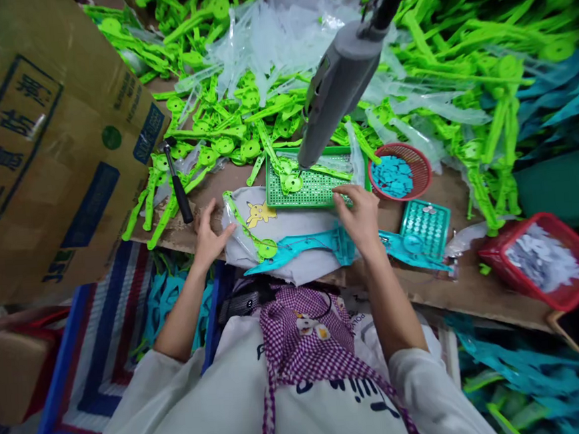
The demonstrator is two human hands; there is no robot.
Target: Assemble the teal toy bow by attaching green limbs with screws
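My left hand (pixel 209 237) is open, thumb apart from the fingers, beside a clear plastic piece and a lime-green arm-shaped part (pixel 251 230) on a grey cloth (pixel 297 226) with a yellow cartoon print. Across the near side of the cloth lies a long turquoise plastic part (pixel 306 246). Above it my right hand (pixel 359 215) is closed, fingertips together at the near rim of a green perforated tray (pixel 313 198); what they hold, if anything, is hidden. A grey electric screwdriver (pixel 332 86) hangs over the tray, its tip near a lime-green part (pixel 291 182).
A hammer (pixel 177 179) lies at left, by a large cardboard box (pixel 58 141). Right of the tray stand a red basket (pixel 418 157) of turquoise pieces, a small teal tray (pixel 443 221) and a red bin (pixel 561 296) of whitish pieces. Lime-green parts (pixel 223 132) heap behind.
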